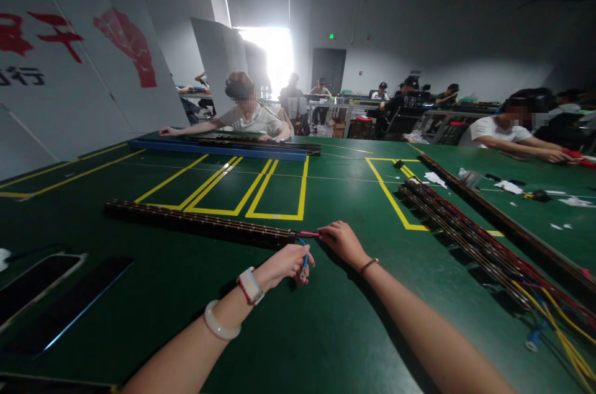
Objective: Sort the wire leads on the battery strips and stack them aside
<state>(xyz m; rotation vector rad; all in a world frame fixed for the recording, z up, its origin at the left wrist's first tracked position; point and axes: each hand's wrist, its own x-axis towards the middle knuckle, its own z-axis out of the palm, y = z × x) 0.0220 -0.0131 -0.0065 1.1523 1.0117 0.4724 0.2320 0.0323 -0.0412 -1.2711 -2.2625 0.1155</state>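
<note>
A long dark strip (pixel 195 222) lies across the green table (pixel 302 332) in front of me, with short wires at its right end. My left hand (pixel 286 265) is closed around a blue wire (pixel 304 259) just below that end. My right hand (pixel 342 241) pinches a red wire (pixel 311 234) coming out of the same end. Both hands sit close together on the tabletop. A watch and a pale bangle are on my left wrist, a thin bracelet on my right.
More dark strips with red and yellow wires (pixel 470 239) run diagonally at the right. Two dark flat panels (pixel 56 298) lie at the left. Yellow tape boxes (pixel 261 189) mark the table. A person (pixel 246 116) works at a blue rail (pixel 218 149) opposite; another person (pixel 507 130) sits at right.
</note>
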